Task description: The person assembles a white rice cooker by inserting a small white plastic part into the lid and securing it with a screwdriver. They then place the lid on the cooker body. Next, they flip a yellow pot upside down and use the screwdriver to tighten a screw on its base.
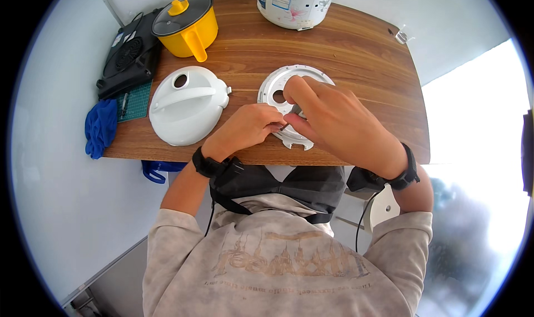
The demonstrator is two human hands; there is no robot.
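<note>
A round white plastic plate with a dark hole lies on the table before me, partly covered by my hands. My right hand is closed around what looks like a screwdriver, its grey handle mostly hidden in my fist. The thin shaft points down and left to the plate's near left edge. There, the fingers of my left hand are pinched together beside the shaft's tip; what they hold is too small to tell. Left of my hands rests a white domed appliance lid with a carrying handle and a round opening.
A yellow pot with a glass lid stands at the back left, beside a black appliance. A green cutting mat and blue cloth lie at the left edge. A white cooker body stands at the back of the wooden table.
</note>
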